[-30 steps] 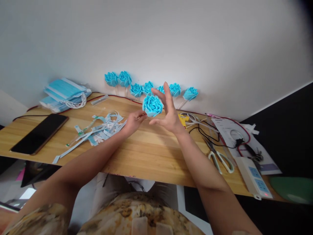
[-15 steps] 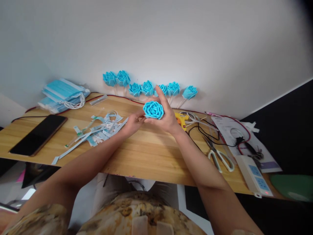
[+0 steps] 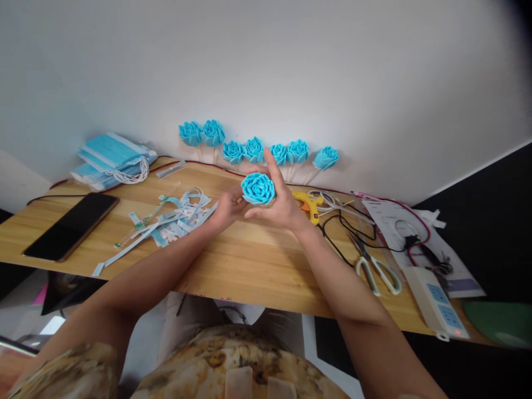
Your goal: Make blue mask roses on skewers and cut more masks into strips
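A blue handmade flower [image 3: 257, 189] with layered petals faces up between my hands above the table. My left hand [image 3: 229, 209] is closed at its underside on the left, apparently gripping it from below; the stem and the fingertips are hidden. My right hand [image 3: 283, 204] is spread around the flower's right side, thumb stretched below the bloom and index finger pointing up. Its other fingers are partly hidden behind the petals. Close behind my right hand lies a yellow glue gun [image 3: 310, 206].
Several finished blue flowers [image 3: 254, 149] on sticks lean against the wall. Left are face masks [image 3: 110, 155], fabric scraps [image 3: 183, 216] and a phone [image 3: 71, 226]. Right are scissors [image 3: 376, 269], cables [image 3: 344, 227], a paper sheet [image 3: 386, 219] and a power strip [image 3: 436, 302].
The view has shifted slightly. The flower has turned and moved a little left relative to my right hand, whose thumb now stands further from the petals.
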The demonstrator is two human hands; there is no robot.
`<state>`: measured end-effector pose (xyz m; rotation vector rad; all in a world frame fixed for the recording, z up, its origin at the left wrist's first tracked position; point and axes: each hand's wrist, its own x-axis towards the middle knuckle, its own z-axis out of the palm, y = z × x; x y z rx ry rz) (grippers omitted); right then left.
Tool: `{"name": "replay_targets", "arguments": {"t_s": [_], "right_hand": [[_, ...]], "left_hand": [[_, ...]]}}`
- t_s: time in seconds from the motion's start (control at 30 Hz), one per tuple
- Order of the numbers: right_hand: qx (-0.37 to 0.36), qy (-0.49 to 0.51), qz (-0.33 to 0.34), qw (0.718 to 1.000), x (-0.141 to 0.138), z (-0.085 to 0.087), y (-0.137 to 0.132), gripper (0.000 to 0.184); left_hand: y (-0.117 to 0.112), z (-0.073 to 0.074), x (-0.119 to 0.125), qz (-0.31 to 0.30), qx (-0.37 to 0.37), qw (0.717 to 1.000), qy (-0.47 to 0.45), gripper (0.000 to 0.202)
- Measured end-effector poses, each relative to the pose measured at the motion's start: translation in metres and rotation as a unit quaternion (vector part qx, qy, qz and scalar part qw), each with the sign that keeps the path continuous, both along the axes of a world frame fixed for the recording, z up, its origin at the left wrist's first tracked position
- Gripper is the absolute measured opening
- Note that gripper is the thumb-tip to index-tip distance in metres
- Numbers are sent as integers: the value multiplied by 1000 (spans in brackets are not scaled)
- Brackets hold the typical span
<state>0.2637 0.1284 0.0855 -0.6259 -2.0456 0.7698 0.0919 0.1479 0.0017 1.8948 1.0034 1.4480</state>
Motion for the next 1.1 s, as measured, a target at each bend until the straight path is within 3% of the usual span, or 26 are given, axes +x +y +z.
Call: {"name": "replay_targets", "arguments": {"t_s": [0.1,0.3,0.47,0.63,0.93,1.1], "right_hand": [[-6,0,22,1000,3,1,3,142],[-20,-15,19,999,7,-1,8,138],[-12,-37,-41,998,5,1,1,115],[-2,-32,-89,996,0,2,-5,98],[10,-33,-89,995,-5,-6,-3,114],[32,-21,-93,995,-4,-14,-5,112]], "left_hand": [[1,-1,0,1,-1,1000,-27,33],[5,-5,0,-5,-2,999,-41,25],[8,-10,-1,10,8,999,-32,8],[9,-11,-5,36,11,999,-5,15],[11,-9,-9,62,16,998,-16,21],[14,-11,-8,65,12,997,-38,21]]}}
